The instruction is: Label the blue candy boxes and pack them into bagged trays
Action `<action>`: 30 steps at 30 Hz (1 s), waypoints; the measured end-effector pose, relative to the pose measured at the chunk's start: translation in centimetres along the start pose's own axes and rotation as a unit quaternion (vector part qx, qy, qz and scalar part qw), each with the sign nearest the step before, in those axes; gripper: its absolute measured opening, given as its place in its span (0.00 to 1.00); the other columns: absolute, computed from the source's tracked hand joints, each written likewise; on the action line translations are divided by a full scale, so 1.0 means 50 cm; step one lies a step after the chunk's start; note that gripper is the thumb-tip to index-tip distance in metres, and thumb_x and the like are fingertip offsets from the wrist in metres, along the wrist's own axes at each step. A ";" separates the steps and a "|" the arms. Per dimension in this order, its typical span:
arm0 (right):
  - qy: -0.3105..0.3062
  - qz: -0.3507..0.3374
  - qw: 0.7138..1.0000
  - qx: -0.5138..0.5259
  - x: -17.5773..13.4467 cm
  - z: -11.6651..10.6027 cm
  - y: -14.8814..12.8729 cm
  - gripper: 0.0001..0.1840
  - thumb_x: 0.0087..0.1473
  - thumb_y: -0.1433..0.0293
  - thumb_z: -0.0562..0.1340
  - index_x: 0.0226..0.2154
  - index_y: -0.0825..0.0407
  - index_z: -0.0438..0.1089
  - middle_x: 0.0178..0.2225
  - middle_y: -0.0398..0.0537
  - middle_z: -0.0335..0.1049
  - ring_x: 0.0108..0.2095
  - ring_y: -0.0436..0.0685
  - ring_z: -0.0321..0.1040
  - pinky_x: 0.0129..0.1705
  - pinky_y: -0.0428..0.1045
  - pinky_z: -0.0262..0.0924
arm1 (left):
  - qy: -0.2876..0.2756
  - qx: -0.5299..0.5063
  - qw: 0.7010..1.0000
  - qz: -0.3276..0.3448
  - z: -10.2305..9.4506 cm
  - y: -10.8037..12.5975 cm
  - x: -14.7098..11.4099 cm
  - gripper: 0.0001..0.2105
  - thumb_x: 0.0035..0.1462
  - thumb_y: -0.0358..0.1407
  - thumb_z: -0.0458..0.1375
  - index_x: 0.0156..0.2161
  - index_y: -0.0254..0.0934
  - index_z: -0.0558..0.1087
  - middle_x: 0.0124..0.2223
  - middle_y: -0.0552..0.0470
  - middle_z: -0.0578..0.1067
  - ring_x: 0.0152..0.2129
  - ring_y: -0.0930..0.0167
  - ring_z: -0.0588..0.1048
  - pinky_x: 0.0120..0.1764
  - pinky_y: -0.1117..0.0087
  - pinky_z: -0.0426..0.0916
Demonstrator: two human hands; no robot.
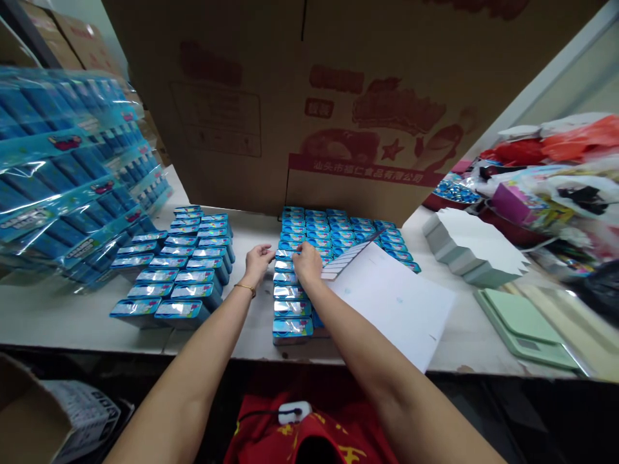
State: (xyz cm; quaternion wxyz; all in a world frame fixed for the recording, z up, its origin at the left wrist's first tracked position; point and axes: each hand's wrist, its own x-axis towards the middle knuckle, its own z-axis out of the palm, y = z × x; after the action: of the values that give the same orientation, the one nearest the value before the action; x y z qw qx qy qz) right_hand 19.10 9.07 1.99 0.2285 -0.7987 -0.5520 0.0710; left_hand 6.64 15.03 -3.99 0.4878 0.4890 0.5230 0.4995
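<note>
Small blue boxes [293,327] with glossy printed tops stand close together in rows at the middle of the table. My right hand [308,263] is over the left column of these boxes, its fingers closed down on one box top. Just left of that column is my left hand [258,263], fingers loosely bent and somewhat apart, the tips at the boxes' side. I see nothing held in it. A white cardboard sheet [391,296] with a striped edge lies tilted beside my right forearm, covering part of the rows. Another group of blue boxes [181,309] stands to the left.
A large brown carton [242,116] rises behind the boxes. Plastic-wrapped blue packs [62,174] are stacked at left. On the right are stacked white cardboard pieces [476,241], a pale green scale [525,328] and bags [575,148]. An open carton [33,412] sits below the table edge.
</note>
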 end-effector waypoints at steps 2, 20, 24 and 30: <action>-0.015 -0.073 0.996 -0.053 -0.009 -0.006 0.001 0.17 0.55 0.72 0.51 0.41 0.48 0.72 0.40 0.52 0.68 0.41 0.57 0.64 0.40 0.49 0.53 | 0.011 0.049 0.999 0.016 -0.002 -0.015 0.002 0.17 0.40 0.34 0.61 0.39 0.31 0.72 0.30 0.50 0.75 0.25 0.73 0.72 0.32 0.72 0.66; 0.067 -0.344 0.905 -0.242 0.004 -0.255 0.277 0.14 0.55 0.77 0.53 0.38 0.50 0.73 0.41 0.51 0.70 0.42 0.58 0.59 0.38 0.51 0.52 | -0.182 0.128 0.967 0.121 0.129 0.151 -0.090 0.13 0.47 0.42 0.56 0.31 0.33 0.75 0.30 0.51 0.76 0.29 0.70 0.72 0.33 0.72 0.65; 0.178 -0.418 0.871 -0.190 -0.056 -0.230 0.329 0.15 0.58 0.75 0.51 0.44 0.54 0.69 0.40 0.53 0.70 0.40 0.56 0.61 0.41 0.51 0.56 | -0.342 0.148 0.928 0.026 0.210 0.187 -0.123 0.16 0.44 0.47 0.59 0.26 0.32 0.74 0.25 0.52 0.74 0.23 0.73 0.70 0.26 0.74 0.62; 0.110 -0.466 0.864 -0.157 -0.106 -0.260 0.358 0.18 0.55 0.80 0.49 0.44 0.54 0.68 0.42 0.52 0.68 0.39 0.55 0.61 0.42 0.50 0.59 | -0.398 0.001 0.915 -0.073 0.271 0.206 -0.168 0.17 0.39 0.36 0.62 0.38 0.32 0.73 0.29 0.51 0.75 0.22 0.74 0.71 0.27 0.73 0.64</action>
State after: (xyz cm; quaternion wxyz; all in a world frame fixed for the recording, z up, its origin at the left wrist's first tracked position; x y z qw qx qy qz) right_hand 37.04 -4.63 4.79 0.1659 -0.4759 -0.8352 -0.2200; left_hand 20.79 7.48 6.13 0.6899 0.6083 0.3205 0.2265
